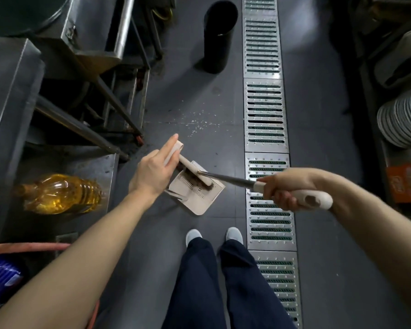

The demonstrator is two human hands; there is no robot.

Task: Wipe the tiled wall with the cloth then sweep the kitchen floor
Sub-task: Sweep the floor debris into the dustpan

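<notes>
The broom [233,180], judged light and stiff, is best taken at its pale grip, where the right hand [285,188] is curled. Its bristles rest in the dustpan [197,193] on the kitchen floor [199,96]. The dustpan's upright handle is held by the left hand [152,169], forefinger extended. Pale crumbs [197,122] lie beyond.
</notes>
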